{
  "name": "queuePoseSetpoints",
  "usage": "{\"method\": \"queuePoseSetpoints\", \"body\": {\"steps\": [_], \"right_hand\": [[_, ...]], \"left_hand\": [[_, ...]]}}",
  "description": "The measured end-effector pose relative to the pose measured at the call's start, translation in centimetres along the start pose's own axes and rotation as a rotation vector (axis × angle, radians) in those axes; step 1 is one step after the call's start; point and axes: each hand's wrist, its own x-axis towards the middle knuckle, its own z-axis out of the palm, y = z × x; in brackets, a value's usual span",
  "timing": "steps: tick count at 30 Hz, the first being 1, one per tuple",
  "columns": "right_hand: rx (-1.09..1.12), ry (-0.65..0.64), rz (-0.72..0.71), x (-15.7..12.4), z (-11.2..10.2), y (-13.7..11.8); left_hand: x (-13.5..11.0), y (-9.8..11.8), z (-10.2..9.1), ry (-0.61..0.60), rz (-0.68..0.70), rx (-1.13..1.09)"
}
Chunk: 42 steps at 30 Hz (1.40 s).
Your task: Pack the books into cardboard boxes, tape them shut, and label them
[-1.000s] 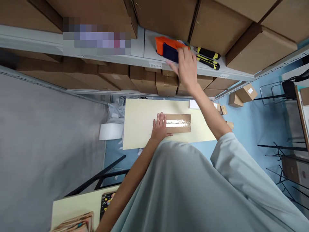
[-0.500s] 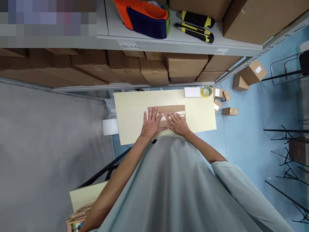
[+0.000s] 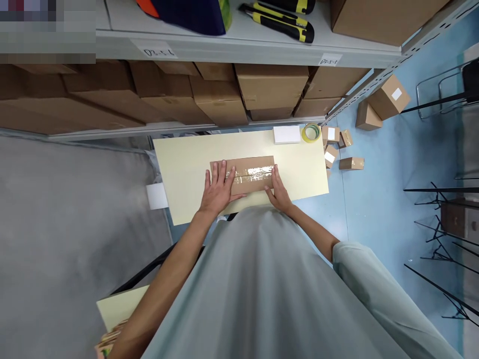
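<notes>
A brown cardboard box [image 3: 247, 185] lies on the pale yellow tabletop [image 3: 187, 169], with shiny clear tape along the middle of its top. My left hand [image 3: 217, 189] rests with spread fingers on the box's left end. At the opposite end, my right hand [image 3: 279, 192] is against the right side, thumb apart from its stretched fingers. Behind the box are a white stack of labels or small box [image 3: 286, 134] and a roll of yellowish tape [image 3: 311, 132].
Above the table runs a grey shelf [image 3: 239, 50] holding utility knives [image 3: 280, 22], a blue-and-orange tape dispenser [image 3: 190, 15] and large cartons [image 3: 277, 87]. Small boxes [image 3: 352, 163] lie on the blue floor at the right. Black metal legs [image 3: 441, 199] stand farther right.
My right hand has slid off the taped top to the box's right edge. My left hand stays on the left end. The whole view has shifted slightly.
</notes>
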Motion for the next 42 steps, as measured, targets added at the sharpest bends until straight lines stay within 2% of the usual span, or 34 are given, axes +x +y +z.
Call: {"method": "queuePoseSetpoints", "body": {"steps": [2,5,9,12,16,21,23,25,28,31,33,40,42], "right_hand": [[0.05,0.02,0.053,0.1,0.5,-0.6],[0.057,0.023,0.09,0.3,0.5,-1.4],[-0.043,0.011,0.08,0.6,-0.1,-2.5],[-0.165,-0.02,0.064,0.5,-0.2,-2.7],[-0.24,-0.018,0.012,0.4,0.3,-1.5],[-0.116,0.096,-0.047,0.4,1.3,0.5],[-0.07,0.132,-0.033,0.6,1.7,0.5],[-0.051,0.175,0.015,1.2,2.0,0.0],[-0.07,0.248,0.102,3.0,2.5,-1.6],[-0.097,0.295,0.174,5.0,3.0,-2.9],[-0.094,0.302,0.197,5.8,3.2,-3.2],[0.108,0.299,0.107,4.9,2.6,-0.8],[0.166,0.264,0.074,4.4,2.4,0.1]], "left_hand": [[-0.1,0.8,0.1,0.005,-0.022,0.033],[-0.1,3.1,0.9,-0.019,0.009,0.061],[0.3,6.7,2.6,-0.077,0.095,0.048],[0.4,7.8,3.0,-0.089,0.113,0.035],[-0.9,6.2,2.4,-0.076,0.118,0.008],[-4.2,2.8,1.3,0.012,-0.064,-0.076],[-4.8,2.0,1.1,0.078,-0.107,-0.155],[-4.2,1.8,1.1,0.191,-0.155,-0.242],[-1.6,2.2,1.8,0.356,-0.269,-0.331],[1.4,2.7,2.9,0.42,-0.374,-0.372],[2.4,2.6,3.5,0.442,-0.408,-0.392],[0.8,-1.2,4.4,0.44,-0.287,-0.618],[0.5,-2.0,4.9,0.432,-0.316,-0.7]]}}
